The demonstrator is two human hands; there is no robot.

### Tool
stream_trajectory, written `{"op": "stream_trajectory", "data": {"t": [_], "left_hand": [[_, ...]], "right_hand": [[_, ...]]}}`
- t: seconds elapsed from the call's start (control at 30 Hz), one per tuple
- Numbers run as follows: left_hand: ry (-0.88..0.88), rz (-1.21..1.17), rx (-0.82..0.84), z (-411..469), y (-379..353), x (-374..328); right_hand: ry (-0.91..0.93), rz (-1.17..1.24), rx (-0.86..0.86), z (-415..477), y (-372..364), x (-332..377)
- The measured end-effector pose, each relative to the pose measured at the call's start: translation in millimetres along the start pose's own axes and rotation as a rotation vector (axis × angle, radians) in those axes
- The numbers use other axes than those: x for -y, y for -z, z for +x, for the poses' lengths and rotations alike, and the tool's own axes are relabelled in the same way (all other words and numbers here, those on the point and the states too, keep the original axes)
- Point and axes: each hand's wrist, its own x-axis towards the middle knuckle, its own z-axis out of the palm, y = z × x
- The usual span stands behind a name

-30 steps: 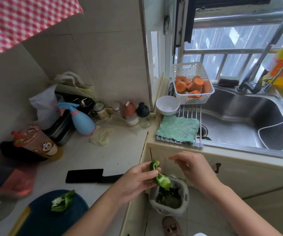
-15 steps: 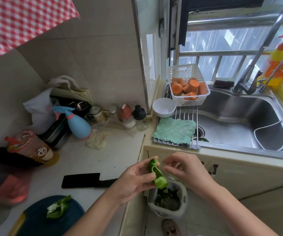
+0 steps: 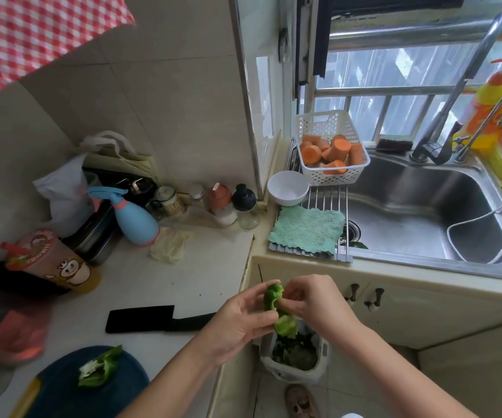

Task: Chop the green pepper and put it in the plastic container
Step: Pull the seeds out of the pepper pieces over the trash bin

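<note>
My left hand [image 3: 237,321] holds a piece of green pepper [image 3: 278,310] over a small waste bin [image 3: 293,354] on the floor. My right hand [image 3: 313,300] pinches the inside of that piece with its fingertips. A second piece of green pepper [image 3: 99,368] lies on the dark blue cutting board [image 3: 123,387] at the lower left. A black knife [image 3: 153,318] lies flat on the counter between board and hands. The white plastic basket [image 3: 331,146] holding carrot chunks sits on the rack over the sink.
A white bowl [image 3: 287,188] and a teal cloth [image 3: 307,229] rest beside the steel sink [image 3: 425,212]. A blue spray bottle [image 3: 133,218], jars, a printed cup [image 3: 47,263] and bags crowd the back of the counter. Cabinet doors stand below the sink.
My right hand has moved in from the right and now pinches the pepper piece held by my left hand. The camera has shifted slightly.
</note>
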Motion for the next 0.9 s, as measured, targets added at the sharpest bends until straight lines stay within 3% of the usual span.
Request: {"op": "stream_trajectory", "data": {"t": [0.53, 0.9], "left_hand": [[-0.037, 0.035, -0.023, 1, -2, 3], [0.005, 0.067, -0.033, 2, -7, 13]], "right_hand": [[0.009, -0.051, -0.020, -2, -5, 3], [-0.048, -0.444, 0.022, -5, -9, 15]]}}
